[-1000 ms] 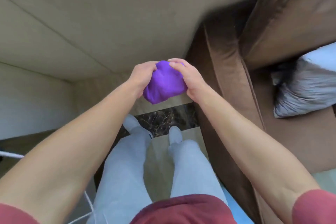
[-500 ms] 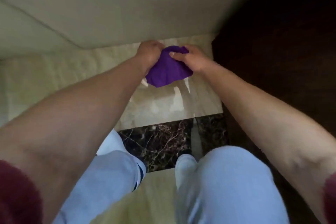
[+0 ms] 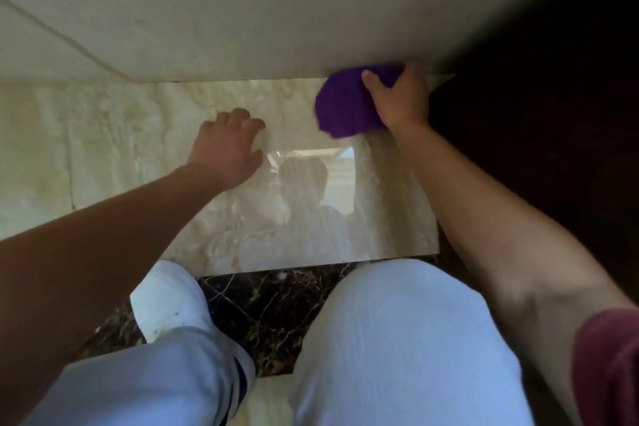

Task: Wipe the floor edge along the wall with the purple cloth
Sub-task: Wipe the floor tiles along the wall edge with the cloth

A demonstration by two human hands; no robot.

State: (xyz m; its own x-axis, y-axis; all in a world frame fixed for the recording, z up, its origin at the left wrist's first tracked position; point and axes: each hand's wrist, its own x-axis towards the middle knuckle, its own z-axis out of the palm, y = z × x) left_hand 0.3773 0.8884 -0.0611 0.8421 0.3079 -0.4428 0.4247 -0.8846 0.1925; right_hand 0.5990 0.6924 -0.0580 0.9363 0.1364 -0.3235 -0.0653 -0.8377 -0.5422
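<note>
The purple cloth (image 3: 345, 104) is bunched on the glossy cream floor tile (image 3: 138, 135), pressed against the foot of the beige wall (image 3: 276, 10) at the right end of the floor edge. My right hand (image 3: 401, 100) grips the cloth from the right, fingers curled over its top. My left hand (image 3: 228, 145) rests flat on the tile to the left of the cloth, fingers spread, holding nothing.
A dark brown sofa side (image 3: 536, 114) stands close on the right of the cloth. A dark marble strip (image 3: 266, 315) crosses the floor near my knees (image 3: 397, 339) and white shoe (image 3: 169, 301). The cream tile stretches left along the wall.
I have crouched low to the floor. My left hand let go of the cloth and went down onto the tile. My right hand carried the cloth to the wall's foot by the sofa.
</note>
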